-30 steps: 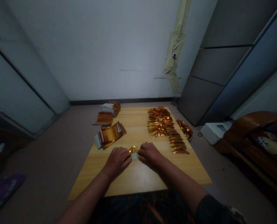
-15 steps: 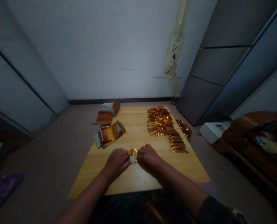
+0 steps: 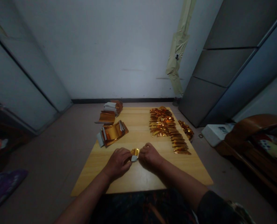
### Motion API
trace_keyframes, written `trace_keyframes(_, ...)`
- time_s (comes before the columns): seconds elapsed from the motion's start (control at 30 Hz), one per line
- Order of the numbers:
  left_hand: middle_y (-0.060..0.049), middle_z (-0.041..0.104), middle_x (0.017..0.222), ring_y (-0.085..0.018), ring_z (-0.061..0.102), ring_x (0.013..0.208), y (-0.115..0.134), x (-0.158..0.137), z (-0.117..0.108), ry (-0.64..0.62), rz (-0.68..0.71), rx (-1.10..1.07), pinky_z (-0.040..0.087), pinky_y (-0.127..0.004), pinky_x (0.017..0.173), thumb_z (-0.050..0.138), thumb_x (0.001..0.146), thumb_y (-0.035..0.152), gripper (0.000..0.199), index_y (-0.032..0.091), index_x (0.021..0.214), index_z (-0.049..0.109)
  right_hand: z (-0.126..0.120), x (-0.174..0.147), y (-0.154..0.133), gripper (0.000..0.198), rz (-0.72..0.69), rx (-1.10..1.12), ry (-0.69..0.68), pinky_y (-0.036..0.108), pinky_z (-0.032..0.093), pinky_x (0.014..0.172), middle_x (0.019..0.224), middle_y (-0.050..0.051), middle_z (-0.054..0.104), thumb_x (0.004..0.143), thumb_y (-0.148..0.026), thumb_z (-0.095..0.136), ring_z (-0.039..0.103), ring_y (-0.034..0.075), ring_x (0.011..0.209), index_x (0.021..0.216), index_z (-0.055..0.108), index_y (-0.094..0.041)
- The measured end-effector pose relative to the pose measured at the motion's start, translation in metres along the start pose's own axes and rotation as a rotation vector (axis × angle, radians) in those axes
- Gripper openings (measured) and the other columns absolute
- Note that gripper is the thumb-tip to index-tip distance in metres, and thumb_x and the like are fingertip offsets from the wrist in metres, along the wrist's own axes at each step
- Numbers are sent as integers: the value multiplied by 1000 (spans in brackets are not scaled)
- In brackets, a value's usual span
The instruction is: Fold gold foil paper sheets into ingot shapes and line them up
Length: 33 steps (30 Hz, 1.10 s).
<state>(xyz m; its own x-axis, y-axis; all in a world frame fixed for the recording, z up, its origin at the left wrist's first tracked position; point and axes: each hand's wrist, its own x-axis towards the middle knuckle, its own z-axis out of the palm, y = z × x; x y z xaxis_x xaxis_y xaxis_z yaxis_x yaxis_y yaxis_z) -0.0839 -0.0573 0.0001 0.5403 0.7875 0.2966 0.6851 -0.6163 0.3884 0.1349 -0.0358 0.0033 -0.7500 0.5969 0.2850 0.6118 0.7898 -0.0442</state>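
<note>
Between my two hands is a small piece of gold foil paper [image 3: 135, 152] with a pale grey underside, bent into a curved shape. My left hand [image 3: 119, 161] pinches its left end, and my right hand [image 3: 151, 157] grips the right end with curled fingers. Both are low over the front middle of the wooden table [image 3: 126, 183]. Beyond my left hand lies a stack of curved gold foil sheets [image 3: 113, 133]. Rows of folded gold foil pieces [image 3: 161, 123] lie on the table's right side.
More foil sheets [image 3: 107, 117] with grey backs sit at the table's far left corner. Past the right edge, a container of folded foil [image 3: 186, 129] stands low down. A white box [image 3: 214, 133] and wooden furniture [image 3: 245, 149] are at right, below a grey cabinet [image 3: 213, 84].
The view has shifted slightly, so everything appears a little further right. Less of the foil paper's grey underside shows between my hands, which keep their hold on both ends.
</note>
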Motion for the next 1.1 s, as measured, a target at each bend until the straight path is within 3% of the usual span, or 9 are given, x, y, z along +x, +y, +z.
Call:
trace_keyframes(0.17,-7,69,94,-21,58,90,-1,2,5,46,11,33,43,-38,80,50,87,16,24,21,99,69,-4,-2,1,17,54,49,-15,33,28,75,75,3,63,89,-17,53,48,14,71,78,66,-18)
trace_keyframes(0.37,-8,68,93,-20,57,89,-4,2,12,92,-5,30,45,-38,80,49,91,22,21,21,96,70,-6,-13,-4,16,112,126,-33,31,30,81,95,4,64,90,-32,60,49,18,90,101,66,-22)
trace_keyframes(0.67,-6,59,79,-19,52,81,-2,7,12,101,-70,-22,44,-33,75,46,92,22,26,18,79,68,13,-10,-16,14,392,63,-71,30,33,75,88,7,61,94,-18,53,49,19,85,88,66,-16)
trace_keyframes(0.83,-5,59,76,-18,54,79,-4,13,14,82,-204,-58,44,-31,74,48,91,27,27,19,75,68,2,-4,-18,18,570,154,-114,27,35,72,89,6,62,95,-22,50,53,17,85,86,65,-18)
trace_keyframes(1.1,-4,64,81,-19,58,83,1,20,11,11,-352,8,41,-31,76,51,87,24,19,20,76,66,-12,11,-20,22,686,165,-192,28,36,68,91,9,67,94,-23,48,59,20,84,87,67,-17)
